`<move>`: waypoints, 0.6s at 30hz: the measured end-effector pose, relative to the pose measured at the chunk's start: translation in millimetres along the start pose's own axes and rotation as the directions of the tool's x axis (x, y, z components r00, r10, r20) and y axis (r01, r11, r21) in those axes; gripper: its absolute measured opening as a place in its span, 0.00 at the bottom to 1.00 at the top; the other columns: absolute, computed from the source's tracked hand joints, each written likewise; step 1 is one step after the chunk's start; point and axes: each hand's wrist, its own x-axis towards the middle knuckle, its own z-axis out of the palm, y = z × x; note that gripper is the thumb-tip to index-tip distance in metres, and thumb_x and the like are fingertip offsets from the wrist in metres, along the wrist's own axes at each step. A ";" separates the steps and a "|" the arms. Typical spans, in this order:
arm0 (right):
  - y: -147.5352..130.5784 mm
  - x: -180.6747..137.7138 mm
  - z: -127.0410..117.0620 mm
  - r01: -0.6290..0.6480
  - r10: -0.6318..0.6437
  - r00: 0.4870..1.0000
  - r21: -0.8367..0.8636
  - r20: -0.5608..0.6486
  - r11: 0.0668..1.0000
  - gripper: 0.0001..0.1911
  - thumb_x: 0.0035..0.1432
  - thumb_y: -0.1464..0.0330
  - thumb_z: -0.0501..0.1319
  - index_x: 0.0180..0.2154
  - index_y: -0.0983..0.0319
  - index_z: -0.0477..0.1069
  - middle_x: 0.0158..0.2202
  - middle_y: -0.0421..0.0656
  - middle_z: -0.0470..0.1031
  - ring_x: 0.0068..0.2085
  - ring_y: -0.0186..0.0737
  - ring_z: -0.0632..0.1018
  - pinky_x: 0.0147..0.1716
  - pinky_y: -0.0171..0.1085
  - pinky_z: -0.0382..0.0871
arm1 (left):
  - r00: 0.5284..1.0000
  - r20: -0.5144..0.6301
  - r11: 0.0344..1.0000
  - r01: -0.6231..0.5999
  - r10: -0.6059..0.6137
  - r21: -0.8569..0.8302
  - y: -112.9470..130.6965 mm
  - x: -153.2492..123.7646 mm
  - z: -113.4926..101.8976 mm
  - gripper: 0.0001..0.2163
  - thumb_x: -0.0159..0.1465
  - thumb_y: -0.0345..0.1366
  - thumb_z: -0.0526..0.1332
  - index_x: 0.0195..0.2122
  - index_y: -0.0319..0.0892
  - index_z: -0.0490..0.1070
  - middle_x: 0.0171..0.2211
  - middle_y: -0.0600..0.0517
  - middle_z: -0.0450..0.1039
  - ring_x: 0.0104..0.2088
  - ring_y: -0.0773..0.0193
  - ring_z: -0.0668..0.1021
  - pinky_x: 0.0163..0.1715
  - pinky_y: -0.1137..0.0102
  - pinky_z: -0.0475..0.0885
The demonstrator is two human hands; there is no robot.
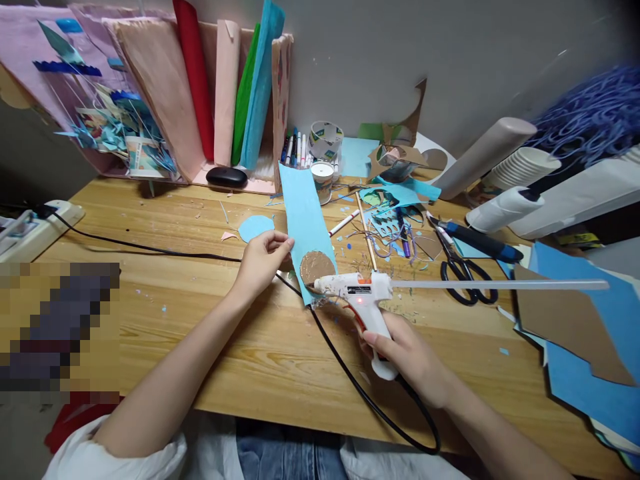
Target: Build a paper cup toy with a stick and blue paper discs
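My right hand (400, 350) is wrapped round the handle of a white hot glue gun (373, 313), with a long clear glue stick (500, 285) sticking out of its back. The nozzle meets the lower edge of a round brown cardboard disc (317, 268). That disc lies on a long light-blue paper strip (306, 213). My left hand (263, 263) pinches the strip's left edge between thumb and fingers. Just beyond it lies a light-blue paper circle (257, 228) on the table.
Black-handled scissors (463, 273), a blue-handled cutter (483, 241) and paper scraps lie to the right. Blue sheets and cardboard (570, 320) cover the right edge. A black cord (350, 373) loops across the wooden table (240, 367). Tape (326, 140) and rolled paper (195, 80) stand behind.
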 end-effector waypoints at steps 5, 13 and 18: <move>-5.7 -2.1 -2.4 0.022 -0.024 0.999 -0.041 -0.048 0.999 0.19 0.58 0.55 0.51 0.23 0.62 0.60 0.23 0.40 0.63 0.27 0.36 0.64 0.27 0.35 0.57 | 1.000 -0.006 1.000 0.027 -0.027 -0.015 -2.8 2.2 -0.4 0.17 0.46 0.48 0.67 0.28 0.39 0.70 0.22 0.53 0.71 0.23 0.67 0.73 0.24 0.73 0.69; -13.7 -6.0 -6.9 0.003 -0.005 0.999 -0.056 -0.047 0.998 0.17 0.57 0.58 0.51 0.23 0.61 0.58 0.23 0.39 0.63 0.26 0.36 0.64 0.26 0.35 0.58 | 1.000 -0.011 0.999 0.007 -0.007 0.032 -4.3 4.2 -1.9 0.14 0.49 0.45 0.65 0.27 0.38 0.70 0.21 0.54 0.71 0.23 0.68 0.73 0.24 0.74 0.70; -16.4 -7.2 -10.7 0.012 -0.017 0.997 -0.076 -0.075 0.997 0.16 0.56 0.59 0.52 0.22 0.61 0.59 0.22 0.39 0.64 0.26 0.36 0.65 0.25 0.35 0.58 | 1.000 -0.005 0.999 -0.004 0.004 0.040 -7.2 5.5 -2.9 0.12 0.50 0.43 0.65 0.27 0.38 0.70 0.22 0.54 0.71 0.23 0.69 0.73 0.25 0.74 0.69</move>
